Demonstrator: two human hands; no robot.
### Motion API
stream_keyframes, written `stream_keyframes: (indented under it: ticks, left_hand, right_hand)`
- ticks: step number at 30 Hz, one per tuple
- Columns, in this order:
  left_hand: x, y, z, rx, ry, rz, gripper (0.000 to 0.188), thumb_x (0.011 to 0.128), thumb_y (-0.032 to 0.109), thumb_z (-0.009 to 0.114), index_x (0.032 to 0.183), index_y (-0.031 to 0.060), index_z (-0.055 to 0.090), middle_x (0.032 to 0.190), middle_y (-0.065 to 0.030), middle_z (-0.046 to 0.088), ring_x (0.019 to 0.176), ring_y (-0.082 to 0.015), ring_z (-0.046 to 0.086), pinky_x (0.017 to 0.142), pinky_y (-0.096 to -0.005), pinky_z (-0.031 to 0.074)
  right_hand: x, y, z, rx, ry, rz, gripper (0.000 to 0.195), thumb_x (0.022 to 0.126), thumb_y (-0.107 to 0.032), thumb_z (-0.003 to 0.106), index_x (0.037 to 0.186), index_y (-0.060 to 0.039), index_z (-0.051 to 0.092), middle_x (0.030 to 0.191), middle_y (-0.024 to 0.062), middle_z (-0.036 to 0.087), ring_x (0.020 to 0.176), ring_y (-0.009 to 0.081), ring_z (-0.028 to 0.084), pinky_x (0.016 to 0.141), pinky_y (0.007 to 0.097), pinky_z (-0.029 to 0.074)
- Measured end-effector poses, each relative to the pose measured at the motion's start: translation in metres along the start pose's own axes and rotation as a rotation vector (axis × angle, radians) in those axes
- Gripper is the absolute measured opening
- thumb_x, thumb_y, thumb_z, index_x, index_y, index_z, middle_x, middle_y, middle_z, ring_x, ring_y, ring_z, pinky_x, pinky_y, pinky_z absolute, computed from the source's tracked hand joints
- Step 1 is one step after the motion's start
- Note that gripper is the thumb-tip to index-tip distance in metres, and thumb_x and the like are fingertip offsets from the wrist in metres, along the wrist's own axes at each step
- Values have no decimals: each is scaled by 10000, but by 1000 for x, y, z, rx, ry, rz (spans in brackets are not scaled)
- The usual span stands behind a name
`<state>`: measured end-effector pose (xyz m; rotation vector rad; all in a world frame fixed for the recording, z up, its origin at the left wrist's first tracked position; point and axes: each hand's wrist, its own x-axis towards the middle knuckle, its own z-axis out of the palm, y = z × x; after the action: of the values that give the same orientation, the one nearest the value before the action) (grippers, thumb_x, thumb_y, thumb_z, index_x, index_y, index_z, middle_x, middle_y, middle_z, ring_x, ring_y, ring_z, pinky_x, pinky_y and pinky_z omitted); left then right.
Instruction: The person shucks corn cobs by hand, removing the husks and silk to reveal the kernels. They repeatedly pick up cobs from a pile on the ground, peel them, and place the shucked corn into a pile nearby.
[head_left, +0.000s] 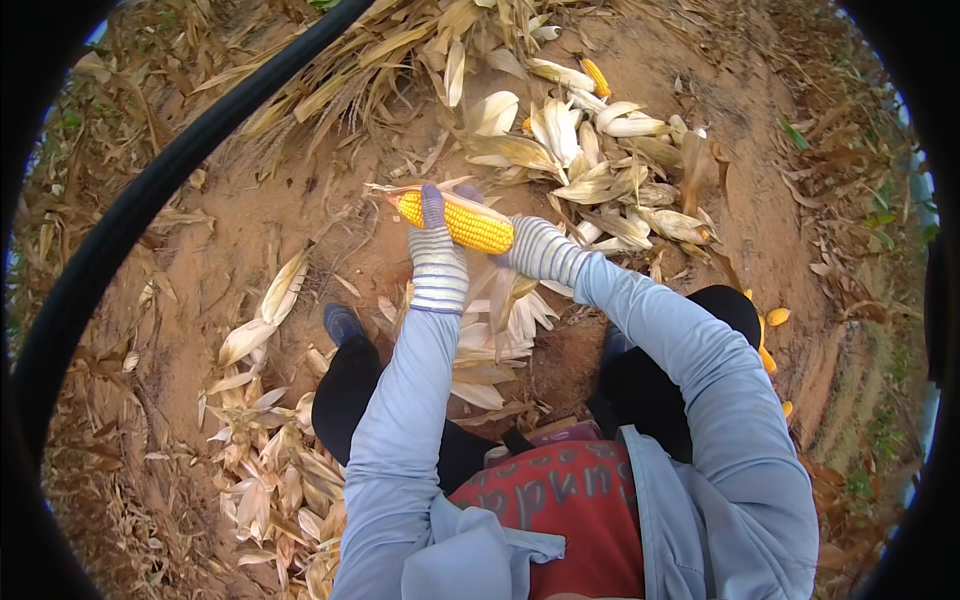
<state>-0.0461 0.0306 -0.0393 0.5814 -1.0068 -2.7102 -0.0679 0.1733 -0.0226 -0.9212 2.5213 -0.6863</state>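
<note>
A yellow ear of corn (476, 226) lies across both hands, its kernels bare on the near side and strips of dry husk (457, 191) along its far edge. My left hand (437, 251), in a striped knit work glove, grips the ear near its stalk end, with the thumb over the kernels. At the other end my right hand (534, 246), gloved alike, is against the ear's tip and the hanging husk; its fingers are mostly hidden behind them. Below the hands, loose dry husks (487, 352) lie on the soil between my feet.
Unhusked ears (600, 165) are heaped ahead to the right. Several bare yellow ears (765, 352) lie beyond my right knee. Discarded husks (277, 480) pile up on my left, and dry corn stalks (360, 75) lie farther ahead. A black cable (150, 180) crosses the view's left side.
</note>
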Motion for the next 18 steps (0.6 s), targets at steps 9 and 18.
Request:
stream_keyframes:
  ticks: [9,18]
  left_hand:
    - [8,-8,-15,186,342,-18,754,787,547,533,1277,6,342,1242,-132,450,1089,-234,486,932,-319,389]
    - [17,3,-22,249,-180,-173,637,755,478,622,1152,2,473,976,-74,559,839,-165,561,735,-248,460]
  right_hand:
    - [-17,-44,-3,-35,2,209,382,790,-365,527,978,-34,559,777,188,619,734,337,602,650,398,475]
    - [-32,-52,-13,-110,-271,-80,325,801,-328,501,849,-23,602,721,215,596,680,381,569,650,423,456]
